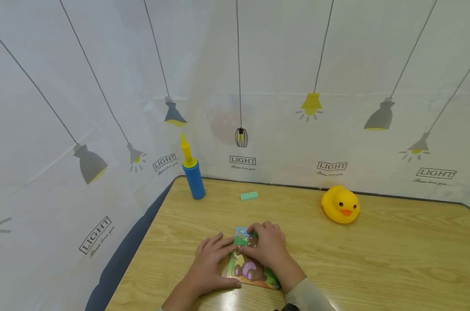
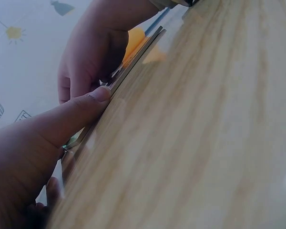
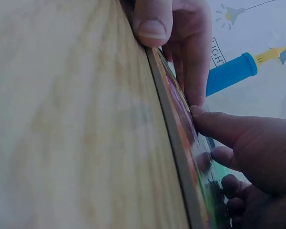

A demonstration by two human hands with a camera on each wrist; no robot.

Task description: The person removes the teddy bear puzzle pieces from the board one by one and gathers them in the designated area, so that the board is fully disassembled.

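Observation:
A flat picture puzzle [image 1: 248, 271] of a brown bear lies on the table in front of me, its board edge [image 3: 174, 143] thin and grey in the right wrist view. My left hand [image 1: 209, 265] rests along its left side, fingers stretched out, thumb at the lower left corner. The right hand [image 1: 271, 246] bends over the upper part. Its thumb and forefinger pinch a puzzle piece [image 1: 252, 241] with the bear's head at the picture's top. My right palm covers part of the puzzle's right side.
A blue hand pump [image 1: 195, 181] with a yellow nozzle stands at the table's back left. Right of it lies a mint-green studded toy brick [image 1: 249, 195]. A yellow rubber duck [image 1: 340, 205] sits at the back right. A lamp-printed sheet [image 1: 277, 142] hangs behind the wooden table [image 1: 374, 263].

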